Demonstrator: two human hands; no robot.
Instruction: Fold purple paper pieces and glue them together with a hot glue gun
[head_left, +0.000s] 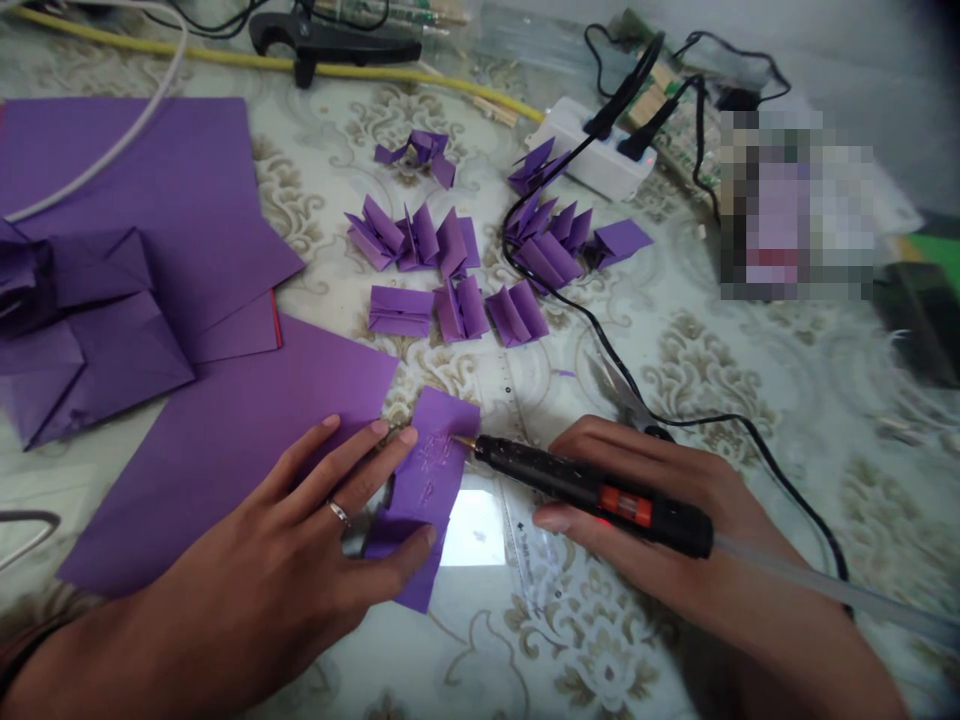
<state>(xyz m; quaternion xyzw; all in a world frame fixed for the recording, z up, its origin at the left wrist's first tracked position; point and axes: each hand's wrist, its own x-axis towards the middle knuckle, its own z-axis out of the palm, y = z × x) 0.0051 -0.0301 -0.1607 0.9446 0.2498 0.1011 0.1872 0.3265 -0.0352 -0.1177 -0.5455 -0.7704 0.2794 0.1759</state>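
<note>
My left hand (315, 530) lies flat with fingers spread, pinning a small purple paper strip (431, 480) to the table; a ring shows on one finger. My right hand (652, 510) is wrapped round a black hot glue gun (592, 490) with an orange trigger. Its metal tip touches the strip's upper right edge, where shiny glue lines show on the paper. A clear glue stick (825, 590) sticks out behind the gun, and its black cord (600, 340) runs up across the table.
Several folded purple paper pieces (457, 270) lie in rows beyond the strip. Large purple sheets (210, 430) and a folded paper form (82, 330) fill the left. A white power strip (592, 150), a second black glue gun (330, 45), a yellow cable and a clear ruler (525, 560) are around.
</note>
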